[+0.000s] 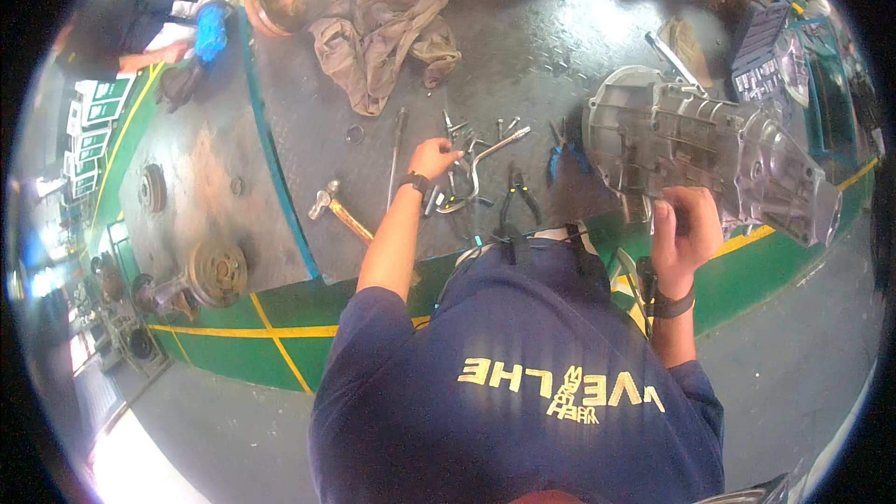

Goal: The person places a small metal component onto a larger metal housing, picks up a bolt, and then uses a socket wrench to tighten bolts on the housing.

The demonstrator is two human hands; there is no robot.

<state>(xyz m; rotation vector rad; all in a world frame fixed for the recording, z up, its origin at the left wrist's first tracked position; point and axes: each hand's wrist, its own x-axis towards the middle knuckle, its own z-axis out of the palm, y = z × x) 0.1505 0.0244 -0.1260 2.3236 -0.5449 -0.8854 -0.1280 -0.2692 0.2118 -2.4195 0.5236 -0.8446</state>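
Note:
My left hand (435, 158), a dark watch on its wrist, is over a cluster of hand tools on the dark workbench (308, 135). Its fingers are bent closed at the tools; what is in them is hidden. Beside it are a long metal bar (398, 151), a bent-handled metal wrench (484, 153) and black-and-yellow pliers (519, 202). A hammer (340, 210) lies to its left. My right hand (689, 231), wearing a dark wristband, is raised before the grey metal gearbox housing (686, 135). Its fingers curl toward the thumb, with any small object between them indistinct.
A crumpled brown cloth (378, 45) lies toward the back of the bench. Blue-handled tools (565, 157) are left of the housing, and a dark socket case (761, 37) stands far right. Round metal parts (217, 273) sit on the left bench. Another person (117, 28) stands far left.

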